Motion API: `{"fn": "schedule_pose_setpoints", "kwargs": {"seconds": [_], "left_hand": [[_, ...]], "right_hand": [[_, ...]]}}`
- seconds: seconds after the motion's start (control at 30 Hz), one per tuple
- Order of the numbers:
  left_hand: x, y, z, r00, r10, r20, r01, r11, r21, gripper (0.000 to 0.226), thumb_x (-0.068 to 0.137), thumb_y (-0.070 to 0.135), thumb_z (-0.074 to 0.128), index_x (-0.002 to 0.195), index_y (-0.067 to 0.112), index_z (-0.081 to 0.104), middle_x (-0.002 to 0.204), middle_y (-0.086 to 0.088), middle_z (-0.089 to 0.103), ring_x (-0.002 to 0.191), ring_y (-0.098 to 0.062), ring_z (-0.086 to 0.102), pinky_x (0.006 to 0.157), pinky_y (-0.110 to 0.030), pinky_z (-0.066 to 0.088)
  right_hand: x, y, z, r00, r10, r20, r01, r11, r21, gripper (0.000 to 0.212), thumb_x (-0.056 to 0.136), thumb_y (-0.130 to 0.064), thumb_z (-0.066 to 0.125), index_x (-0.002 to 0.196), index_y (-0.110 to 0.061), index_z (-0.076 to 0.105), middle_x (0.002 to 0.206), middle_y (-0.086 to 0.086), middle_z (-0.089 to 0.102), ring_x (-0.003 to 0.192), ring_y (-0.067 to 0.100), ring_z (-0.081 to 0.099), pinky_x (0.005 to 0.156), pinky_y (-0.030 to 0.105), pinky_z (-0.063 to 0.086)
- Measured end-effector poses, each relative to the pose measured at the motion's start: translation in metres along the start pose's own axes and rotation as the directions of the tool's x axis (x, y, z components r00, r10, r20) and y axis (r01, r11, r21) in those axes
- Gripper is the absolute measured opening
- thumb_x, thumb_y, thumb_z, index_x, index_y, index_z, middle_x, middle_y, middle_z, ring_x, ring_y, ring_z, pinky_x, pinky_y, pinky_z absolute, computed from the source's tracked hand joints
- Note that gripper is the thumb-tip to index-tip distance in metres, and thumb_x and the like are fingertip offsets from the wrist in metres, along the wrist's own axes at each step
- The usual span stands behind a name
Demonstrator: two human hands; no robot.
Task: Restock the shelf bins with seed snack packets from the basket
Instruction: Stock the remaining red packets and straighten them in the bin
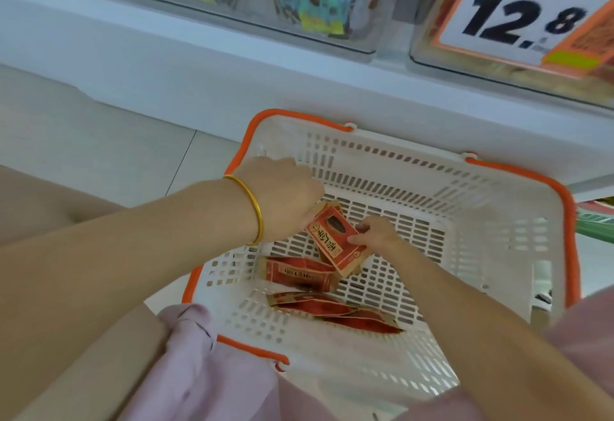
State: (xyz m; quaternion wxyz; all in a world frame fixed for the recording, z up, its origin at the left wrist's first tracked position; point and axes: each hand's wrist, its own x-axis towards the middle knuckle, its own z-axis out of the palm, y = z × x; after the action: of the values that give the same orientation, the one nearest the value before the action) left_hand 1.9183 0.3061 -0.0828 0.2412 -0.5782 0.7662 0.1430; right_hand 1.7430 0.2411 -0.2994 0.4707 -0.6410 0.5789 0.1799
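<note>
The left hand (282,198) is gripping the top of a red packet (335,246) inside the basket (432,168). The right hand (380,234) is pinching its side with curled fingers (355,239). More packets (299,274) are lying near it in the basket.

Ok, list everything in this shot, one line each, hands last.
floor: pale tiles, left of the basket
basket: one, white with orange rim and handles, on the floor
held packets: small stack, count unclear, red and tan, between both hands over the basket floor
loose packets: at least three, red and tan, lying on the basket floor
shelf bins: two, clear, top of frame
price sign: one, white with orange border, reads 12.8, on the right bin
pink garment: one, pale pink, bottom edge
bangle: one, gold, left wrist
left hand: one, grips the held packets from above
right hand: one, pinches their right edge
</note>
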Motion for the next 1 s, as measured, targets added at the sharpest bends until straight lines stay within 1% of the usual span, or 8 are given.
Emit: {"fn": "schedule_pose_setpoints", "kwargs": {"seconds": [0.23,0.43,0.57,0.67,0.77,0.87,0.93,1.0], "left_hand": [[0.002,-0.003,0.006,0.999,-0.024,0.039,0.025,1.0,-0.017,0.036,0.099,0.038,0.03,0.126,0.019,0.045,0.118,-0.003,0.05,0.109,-0.023,0.047,0.073,-0.032,0.035],[0.005,-0.003,0.008,0.997,-0.03,0.077,0.032,0.999,-0.03,0.036,0.099,0.037,0.031,0.127,0.019,0.045,0.119,-0.004,0.05,0.11,-0.023,0.048,0.073,-0.032,0.035],[0.011,-0.002,0.006,0.995,-0.048,0.088,0.053,0.997,-0.051,0.039,0.098,0.04,0.03,0.125,0.018,0.048,0.118,-0.004,0.053,0.11,-0.023,0.05,0.074,-0.032,0.037],[0.015,0.001,0.001,0.988,-0.093,0.121,0.106,0.988,-0.109,0.041,0.098,0.04,0.033,0.128,0.017,0.049,0.123,-0.005,0.055,0.111,-0.024,0.052,0.077,-0.032,0.041],[0.024,0.009,-0.005,0.974,-0.119,0.191,0.179,0.925,-0.336,0.033,0.098,0.034,0.037,0.121,0.015,0.051,0.118,-0.005,0.056,0.105,-0.022,0.055,0.08,-0.03,0.043],[0.032,0.015,0.003,0.936,-0.209,0.283,0.352,0.591,-0.726,0.02,0.097,0.021,0.043,0.077,0.018,0.043,0.08,-0.003,0.047,0.076,-0.015,0.052,0.069,-0.024,0.046],[0.033,0.018,0.011,0.865,-0.228,0.446,0.489,0.186,-0.852,0.004,0.093,0.015,0.05,0.095,0.011,0.05,0.095,-0.01,0.052,0.091,-0.023,0.058,0.084,-0.034,0.052],[0.033,0.026,0.012,0.858,-0.103,0.503,0.484,-0.168,-0.859,0.026,0.091,0.015,0.054,0.117,0.008,0.051,0.109,-0.015,0.056,0.096,-0.028,0.061,0.091,-0.04,0.051]], "right_hand": [[-0.007,0.005,0.037,0.995,0.095,-0.02,-0.085,0.952,0.295,0.037,0.083,-0.012,0.07,0.11,-0.01,0.046,0.119,0.011,0.06,0.107,0.025,0.059,0.077,0.029,0.043],[-0.006,0.017,0.037,0.991,0.123,-0.046,-0.098,0.928,0.361,0.037,0.081,-0.008,0.071,0.109,-0.01,0.047,0.114,0.011,0.062,0.093,0.021,0.059,0.075,0.032,0.047],[-0.012,0.016,0.02,0.995,0.039,-0.096,-0.007,0.949,0.315,0.029,0.083,-0.004,0.068,0.099,-0.012,0.045,0.107,0.011,0.061,0.087,0.019,0.056,0.074,0.031,0.046],[-0.024,0.015,-0.004,0.989,-0.08,-0.127,0.105,0.974,0.201,0.03,0.082,-0.006,0.069,0.103,-0.009,0.049,0.112,0.012,0.061,0.097,0.023,0.059,0.083,0.036,0.048],[-0.05,0.014,-0.038,0.99,-0.131,-0.044,0.138,0.917,0.375,0.029,0.081,-0.001,0.07,0.1,-0.007,0.048,0.104,0.015,0.062,0.093,0.029,0.063,0.083,0.047,0.053],[-0.091,0.013,-0.068,0.973,-0.209,0.098,0.086,0.721,0.688,0.03,0.082,0.003,0.065,0.104,-0.005,0.046,0.1,0.016,0.065,0.085,0.029,0.067,0.077,0.045,0.057],[-0.117,0.016,-0.081,0.954,-0.269,0.132,0.055,0.588,0.807,0.04,0.078,0.001,0.067,0.112,-0.006,0.047,0.104,0.02,0.066,0.089,0.03,0.068,0.08,0.043,0.057],[-0.136,0.017,-0.089,0.943,-0.313,0.116,0.055,0.486,0.872,0.044,0.071,-0.004,0.068,0.11,-0.007,0.047,0.101,0.019,0.067,0.085,0.029,0.068,0.078,0.041,0.058]]}}
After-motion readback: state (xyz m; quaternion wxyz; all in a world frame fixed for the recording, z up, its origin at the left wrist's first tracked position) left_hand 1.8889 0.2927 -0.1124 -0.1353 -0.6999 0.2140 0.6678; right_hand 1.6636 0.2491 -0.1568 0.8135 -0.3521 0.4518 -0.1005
